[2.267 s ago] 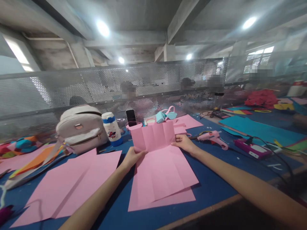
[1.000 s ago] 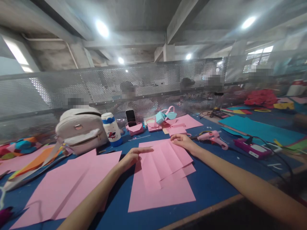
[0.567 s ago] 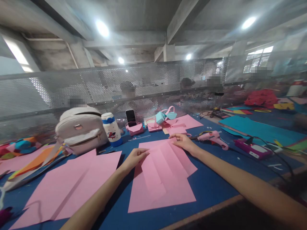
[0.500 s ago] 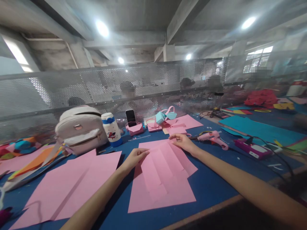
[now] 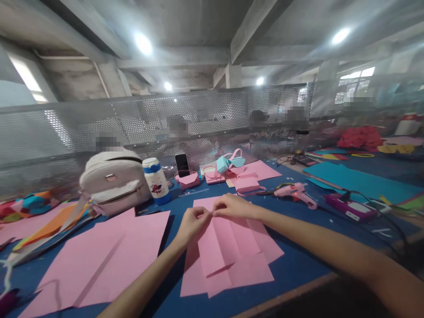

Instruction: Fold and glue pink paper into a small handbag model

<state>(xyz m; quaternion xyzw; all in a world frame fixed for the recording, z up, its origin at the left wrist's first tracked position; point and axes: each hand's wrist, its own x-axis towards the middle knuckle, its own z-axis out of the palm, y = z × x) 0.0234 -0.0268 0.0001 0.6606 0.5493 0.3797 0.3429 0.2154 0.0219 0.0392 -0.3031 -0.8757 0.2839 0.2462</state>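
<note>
Head view shows my left hand (image 5: 193, 225) and right hand (image 5: 233, 206) pinching the creased rectangular pink paper sheet (image 5: 227, 247) by its far edge, near-centre on the flat blue tabletop (image 5: 294, 265), where uneven finger pressure might skew its folds.

Pink paper (image 5: 227, 249) — creased, doubled over, askew atop another pink sheet (image 5: 192, 282)

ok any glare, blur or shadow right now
Glare, head view: ceiling lights flare white. Blur, head view: smeared around the red pile; left hand, right hand and paper look fairly sharp. Shadow, head view: a dark band crosses the pink sheets at left.
</note>
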